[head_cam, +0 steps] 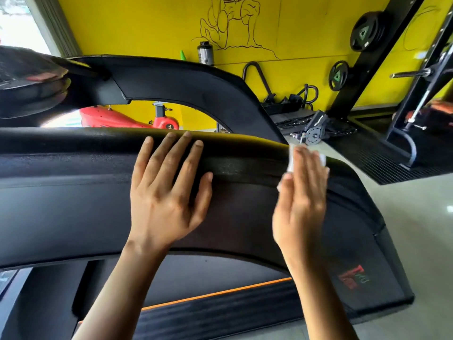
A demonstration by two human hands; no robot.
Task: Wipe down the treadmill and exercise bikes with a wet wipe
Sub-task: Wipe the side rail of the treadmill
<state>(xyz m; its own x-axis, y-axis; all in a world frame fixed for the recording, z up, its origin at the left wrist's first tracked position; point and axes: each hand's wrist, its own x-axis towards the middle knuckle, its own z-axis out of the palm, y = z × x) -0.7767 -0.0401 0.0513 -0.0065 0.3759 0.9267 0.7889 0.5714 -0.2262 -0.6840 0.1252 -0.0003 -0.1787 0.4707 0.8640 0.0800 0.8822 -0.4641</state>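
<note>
Wiping along the padded rail (232, 165) of the treadmill (73, 204) carries one main risk at this stage: the wet wipe (291, 159) appears to be pinned by flat pressure only, not gripped. Where the rail curves downward at its right end, contact may lessen, and the wipe could bunch up, slide out from under the fingers and drop to the floor (416, 229). The grained surface of the rail could also drag on the wipe and fold it, leaving a narrower cleaning face. A second likely fault is a missed patch: the area under the bracing hand receives no wiping unless that hand is lifted, and bare skin resting on a cleaned zone may re-soil it.

Left hand (169, 192): fingers straight and spread, palm flat on the black side panel, fingertips reaching up onto the padded rail. It holds nothing and serves as a brace.

Right hand (301, 197): fingers extended and close together, pressed against the right end of the rail with the wipe beneath them. White edges of the wipe show on both sides of the fingers. Motion blur hides the exact thumb position.

A red exercise bike (117, 119) stands beyond the treadmill, well apart from both hands
</note>
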